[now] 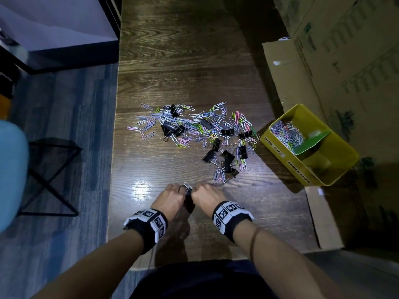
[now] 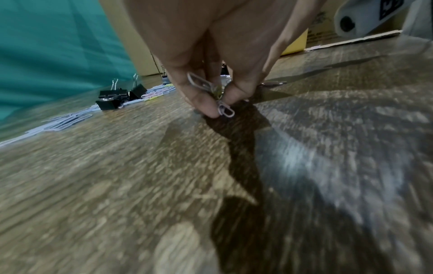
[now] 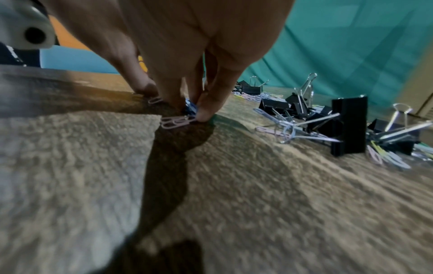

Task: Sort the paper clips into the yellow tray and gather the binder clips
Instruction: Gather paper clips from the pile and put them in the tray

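The tabletop [image 1: 183, 61] is dark grained wood with a glossy sheen. Paper clips [image 1: 194, 124] look like coated wire; binder clips [image 1: 227, 132] matt black with shiny metal handles

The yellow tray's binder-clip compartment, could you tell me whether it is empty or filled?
Apparently empty: the yellow tray shows bare yellow floor there, while colourful paper clips fill the other compartment.

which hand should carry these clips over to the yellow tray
Right, probably. The yellow tray sits at the table's right edge, on the right hand's side. Both it and the left hand pinch paper clips, so neither is free.
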`<state>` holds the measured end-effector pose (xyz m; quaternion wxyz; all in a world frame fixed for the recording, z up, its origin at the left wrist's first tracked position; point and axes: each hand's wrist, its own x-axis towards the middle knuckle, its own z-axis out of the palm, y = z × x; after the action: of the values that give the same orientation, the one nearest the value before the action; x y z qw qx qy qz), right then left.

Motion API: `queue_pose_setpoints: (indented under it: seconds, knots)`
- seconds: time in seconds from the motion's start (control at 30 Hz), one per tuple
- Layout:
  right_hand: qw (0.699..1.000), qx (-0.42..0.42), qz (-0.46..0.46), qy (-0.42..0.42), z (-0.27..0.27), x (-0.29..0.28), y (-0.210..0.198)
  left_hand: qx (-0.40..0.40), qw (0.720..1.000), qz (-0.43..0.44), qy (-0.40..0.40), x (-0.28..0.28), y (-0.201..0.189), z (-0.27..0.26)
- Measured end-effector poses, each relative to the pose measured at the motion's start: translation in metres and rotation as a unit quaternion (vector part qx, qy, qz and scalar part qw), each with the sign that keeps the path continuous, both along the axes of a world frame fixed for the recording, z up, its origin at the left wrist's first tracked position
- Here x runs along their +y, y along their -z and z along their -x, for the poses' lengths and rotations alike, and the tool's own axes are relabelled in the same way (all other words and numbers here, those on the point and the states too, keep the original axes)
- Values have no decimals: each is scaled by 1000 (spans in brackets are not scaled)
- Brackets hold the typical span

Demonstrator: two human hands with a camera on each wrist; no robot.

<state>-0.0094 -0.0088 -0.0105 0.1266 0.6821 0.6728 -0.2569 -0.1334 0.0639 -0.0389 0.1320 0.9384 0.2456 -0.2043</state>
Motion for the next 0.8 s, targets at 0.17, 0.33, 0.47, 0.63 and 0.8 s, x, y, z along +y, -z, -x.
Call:
queue_pose_setpoints:
  seconds: [0.17, 0.33, 0.47, 0.63, 0.8]
  knots:
    - [1000, 10, -10, -1, 1, 5, 0, 15, 985, 49, -163, 3, -6, -14]
    - [1000, 24, -10, 5, 0, 6, 2, -16, 957, 93, -273, 6, -3, -14]
    - [995, 47, 12, 90, -4, 5, 4, -50, 957, 89, -271, 4, 0, -10]
    - [928, 162, -6, 335, -13, 4, 13, -96, 953, 101, -268, 4, 1, -2]
    - [805, 368, -33, 465, -31, -8, 18, -182, 843, 276, -425, 27, 8, 14]
